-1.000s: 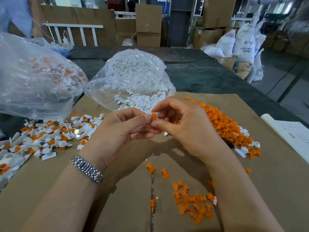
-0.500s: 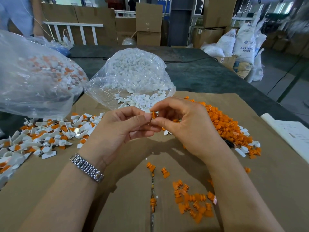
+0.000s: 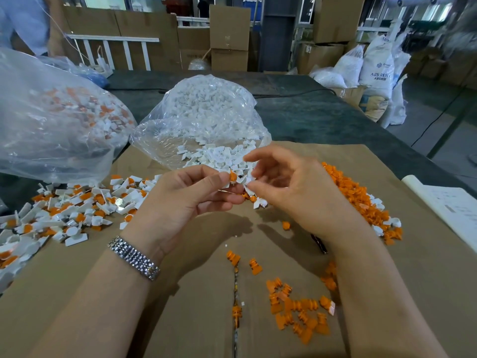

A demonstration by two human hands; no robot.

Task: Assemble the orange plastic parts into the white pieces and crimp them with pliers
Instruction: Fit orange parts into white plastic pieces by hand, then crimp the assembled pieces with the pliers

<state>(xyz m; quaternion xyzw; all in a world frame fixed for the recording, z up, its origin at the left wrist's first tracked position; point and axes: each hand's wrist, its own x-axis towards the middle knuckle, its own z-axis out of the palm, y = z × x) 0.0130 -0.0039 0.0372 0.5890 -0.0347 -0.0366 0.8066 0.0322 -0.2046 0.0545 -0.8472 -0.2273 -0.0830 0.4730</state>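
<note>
My left hand (image 3: pixel 188 200) pinches a small white piece with an orange part set in it (image 3: pixel 233 178) between thumb and fingers. Just to its right, my right hand (image 3: pixel 289 187) has its fingers spread and holds nothing. A heap of loose orange parts (image 3: pixel 361 200) lies behind my right hand, and several more orange parts (image 3: pixel 299 311) lie near the front. White pieces (image 3: pixel 219 156) spill from a clear bag (image 3: pixel 206 112). A black tool handle (image 3: pixel 320 244) shows under my right wrist.
Assembled white-and-orange pieces (image 3: pixel 64 213) are piled at the left, below a big clear bag (image 3: pixel 51 120) holding more. Brown cardboard (image 3: pixel 103 280) covers the table. A white sheet (image 3: pixel 454 208) lies at the right edge. A person in blue (image 3: pixel 23 19) stands far left.
My right hand has let go of the piece and opened, its fingers lifting away to the right. My left hand keeps the piece pinched in the same spot.
</note>
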